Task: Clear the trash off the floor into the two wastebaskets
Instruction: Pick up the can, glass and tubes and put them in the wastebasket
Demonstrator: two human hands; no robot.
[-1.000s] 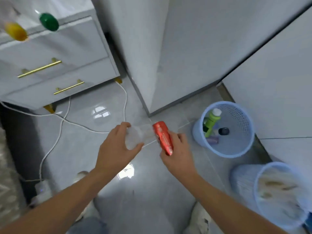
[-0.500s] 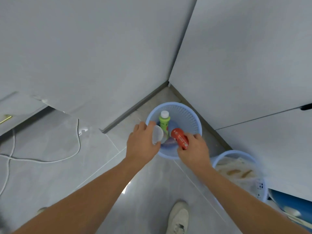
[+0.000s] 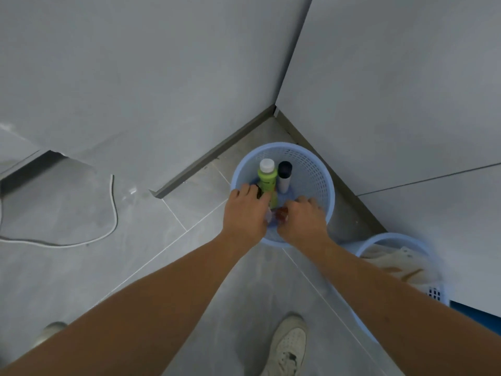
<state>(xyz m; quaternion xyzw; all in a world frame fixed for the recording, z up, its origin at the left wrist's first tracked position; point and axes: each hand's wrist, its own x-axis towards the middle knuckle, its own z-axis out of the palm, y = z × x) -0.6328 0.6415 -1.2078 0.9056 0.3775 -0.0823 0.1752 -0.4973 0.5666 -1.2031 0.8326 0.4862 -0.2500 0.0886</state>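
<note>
Your left hand (image 3: 245, 213) sits over the near rim of the basket (image 3: 320, 175), fingers curled around a clear cup (image 3: 268, 217) that peeks out at its right edge. Your right hand (image 3: 301, 219) is just beside it, also over the rim, closed on a red can (image 3: 282, 213), of which only a sliver shows between the two hands. Both hands nearly touch, and both items are above the basket's opening, not on the floor.

Inside the basket a green bottle (image 3: 267, 180) with a white cap stands tilted against your left fingers, and a white tube (image 3: 284, 176) with a black cap stands just right of it. The far half of the basket is open.

The basket is tucked into the wall corner, baseboards close on both far sides. A second basket (image 3: 379, 244) holding crumpled paper (image 3: 398, 264) stands near on your right, against the wall. To the left the tiled floor (image 3: 135, 213) is open, with a white cable (image 3: 113, 210) curving well apart from the basket. Your shoe (image 3: 288, 346) is planted below, between your forearms
</note>
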